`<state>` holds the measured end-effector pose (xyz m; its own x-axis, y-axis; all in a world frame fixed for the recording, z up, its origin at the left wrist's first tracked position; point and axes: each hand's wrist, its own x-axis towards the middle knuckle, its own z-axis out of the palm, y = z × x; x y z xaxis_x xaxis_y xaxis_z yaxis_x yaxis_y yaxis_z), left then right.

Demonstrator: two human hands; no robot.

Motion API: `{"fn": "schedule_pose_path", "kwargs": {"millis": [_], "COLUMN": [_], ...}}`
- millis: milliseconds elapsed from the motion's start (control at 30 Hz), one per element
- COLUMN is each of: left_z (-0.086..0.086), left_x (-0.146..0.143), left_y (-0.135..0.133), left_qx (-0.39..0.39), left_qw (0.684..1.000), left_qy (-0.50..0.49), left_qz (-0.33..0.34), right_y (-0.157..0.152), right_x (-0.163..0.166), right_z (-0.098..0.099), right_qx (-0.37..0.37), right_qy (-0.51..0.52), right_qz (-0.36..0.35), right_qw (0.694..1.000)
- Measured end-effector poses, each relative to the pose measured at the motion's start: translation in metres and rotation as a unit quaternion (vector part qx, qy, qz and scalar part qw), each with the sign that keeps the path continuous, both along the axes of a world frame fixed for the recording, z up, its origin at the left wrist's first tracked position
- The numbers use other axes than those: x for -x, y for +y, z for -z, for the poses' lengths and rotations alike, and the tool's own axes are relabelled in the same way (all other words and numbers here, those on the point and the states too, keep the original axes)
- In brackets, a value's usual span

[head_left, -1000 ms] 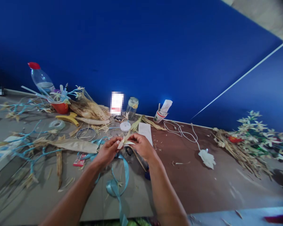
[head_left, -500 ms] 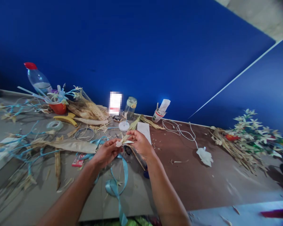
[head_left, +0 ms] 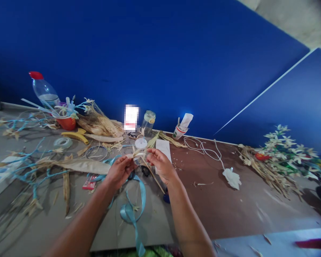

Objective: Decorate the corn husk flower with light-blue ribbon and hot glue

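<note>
My left hand (head_left: 121, 170) pinches a small pale flower of dried husk strips (head_left: 137, 154), its petals pointing up and to the right. Just right of the petals is my right hand (head_left: 162, 165), its fingers loosely bent and a little apart, with nothing visible in them. Beneath the hands lie dark-handled scissors (head_left: 145, 171) and a thin stick (head_left: 156, 182). A light blue ribbon (head_left: 127, 212) curls over the table in front of my left hand. Behind the flower stands a white round spool (head_left: 141, 143).
Left are blue-wrapped stems (head_left: 34, 184), a long husk (head_left: 82, 166), a tape roll (head_left: 62, 142), a red cup (head_left: 66, 123) and a bottle (head_left: 45, 92). At the back stand a glass jar (head_left: 149, 121) and a white cup (head_left: 179, 132). Right are a cable (head_left: 216, 153) and husk flowers (head_left: 289, 150).
My right fingers have come off the flower's petals and sit slightly to the right. The flower has shifted a little left and up in my left hand.
</note>
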<state>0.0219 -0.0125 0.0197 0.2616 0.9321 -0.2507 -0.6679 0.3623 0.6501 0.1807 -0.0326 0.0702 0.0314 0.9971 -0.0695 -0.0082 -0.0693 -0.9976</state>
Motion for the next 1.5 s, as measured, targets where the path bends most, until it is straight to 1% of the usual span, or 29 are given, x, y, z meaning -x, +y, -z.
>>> {"fn": "schedule_pose_path", "kwargs": {"millis": [100, 200, 267, 367, 433, 500, 567, 600, 667, 800, 867, 900, 967, 1033, 1067, 1100, 1167, 1233, 1300, 1333, 1433, 1500], "left_z": [-0.001, 0.0, 0.002, 0.005, 0.006, 0.006, 0.005, 0.005, 0.005, 0.005, 0.004, 0.004, 0.003, 0.003, 0.003, 0.004, 0.005, 0.007, 0.008, 0.008, 0.007, 0.006], "left_x": [0.001, 0.003, 0.004, 0.006, 0.006, 0.007, 0.006, 0.006, 0.006, 0.007, 0.008, 0.009, 0.009, 0.009, 0.009, 0.009, 0.009, 0.009, 0.009, 0.009, 0.008, 0.008], "left_y": [0.002, 0.004, 0.006, 0.008, 0.008, 0.008, 0.008, 0.008, 0.008, 0.009, 0.009, 0.009, 0.009, 0.009, 0.009, 0.01, 0.01, 0.011, 0.012, 0.012, 0.011, 0.011], "left_qx": [-0.012, -0.019, -0.026, -0.028, -0.026, -0.025, -0.025, -0.025, -0.027, -0.021, -0.019, -0.018, -0.015, -0.009, -0.007, -0.005, -0.004, -0.005, -0.007, -0.007, -0.009, -0.01], "left_qw": [0.999, 0.998, 0.997, 0.994, 0.993, 0.992, 0.99, 0.99, 0.989, 0.987, 0.986, 0.986, 0.986, 0.986, 0.986, 0.986, 0.985, 0.985, 0.985, 0.985, 0.985, 0.986], "left_qy": [-0.032, -0.056, -0.072, -0.089, -0.097, -0.104, -0.113, -0.116, -0.122, -0.132, -0.136, -0.138, -0.14, -0.141, -0.142, -0.143, -0.144, -0.142, -0.14, -0.139, -0.136, -0.132], "left_qz": [-0.01, -0.019, -0.033, -0.055, -0.064, -0.072, -0.077, -0.08, -0.084, -0.09, -0.092, -0.093, -0.09, -0.088, -0.088, -0.089, -0.092, -0.095, -0.098, -0.099, -0.102, -0.103], "right_y": [-0.009, -0.031, -0.054, -0.091, -0.111, -0.124, -0.13, -0.131, -0.13, -0.125, -0.125, -0.126, -0.13, -0.134, -0.136, -0.137, -0.136, -0.132, -0.126, -0.122, -0.108, -0.095], "right_x": [-0.009, -0.025, -0.042, -0.073, -0.091, -0.103, -0.105, -0.103, -0.096, -0.087, -0.089, -0.091, -0.097, -0.1, -0.1, -0.098, -0.091, -0.08, -0.067, -0.06, -0.04, -0.027], "right_z": [0.006, 0.011, 0.017, 0.032, 0.046, 0.059, 0.067, 0.069, 0.068, 0.063, 0.061, 0.061, 0.059, 0.054, 0.049, 0.043, 0.032, 0.023, 0.018, 0.018, 0.016, 0.012], "right_qx": [-0.03, -0.048, -0.049, -0.031, -0.01, 0.01, 0.04, 0.054, 0.066, 0.056, 0.047, 0.046, 0.064, 0.103, 0.116, 0.117, 0.081, 0.028, 0.004, 0.009, 0.033, 0.028], "right_qy": [-0.093, -0.23, -0.323, -0.442, -0.499, -0.547, -0.574, -0.579, -0.574, -0.538, -0.496, -0.462, -0.36, -0.211, -0.125, -0.04, 0.104, 0.181, 0.192, 0.18, 0.104, 0.03], "right_qz": [0.014, 0.012, 0.047, 0.113, 0.118, 0.106, 0.085, 0.074, 0.056, 0.034, 0.046, 0.057, 0.085, 0.114, 0.123, 0.131, 0.134, 0.13, 0.094, 0.064, -0.017, -0.057], "right_qw": [0.995, 0.972, 0.944, 0.889, 0.858, 0.83, 0.813, 0.81, 0.814, 0.84, 0.866, 0.884, 0.927, 0.965, 0.978, 0.984, 0.982, 0.975, 0.977, 0.982, 0.994, 0.998]}}
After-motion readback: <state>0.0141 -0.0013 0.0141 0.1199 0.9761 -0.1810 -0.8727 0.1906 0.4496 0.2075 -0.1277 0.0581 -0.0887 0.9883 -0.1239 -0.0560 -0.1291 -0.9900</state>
